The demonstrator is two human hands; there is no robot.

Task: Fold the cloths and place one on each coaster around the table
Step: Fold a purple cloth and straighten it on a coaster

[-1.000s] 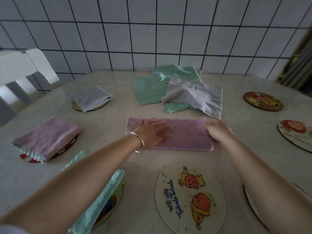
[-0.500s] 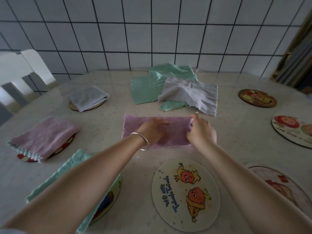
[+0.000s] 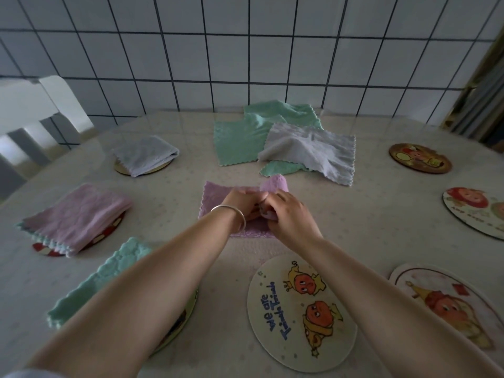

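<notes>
The pink cloth lies in the middle of the table, a fuzzy rectangle with a scalloped edge; its right end is lifted into a rounded fold that stands up above the fingers, while its left part lies flat. Beyond it sits a loose heap of unfolded cloths, a green cloth partly under a grey cloth. On the left, three coasters already carry folded cloths: a folded grey cloth, a folded pink cloth and a folded green cloth, the last partly hidden by the left forearm. Bare cartoon coasters lie near and to the right, among them the printed coaster just in front of the hands. The table has a pale speckled glossy top; behind it rises a white tiled wall with dark grout, and a white chair stands at the left. The left hand, a silver bangle on its wrist, rests on the cloth, how its fingers lie being hidden; the right hand meets it, fingers curled and pinching the lifted end.
</notes>
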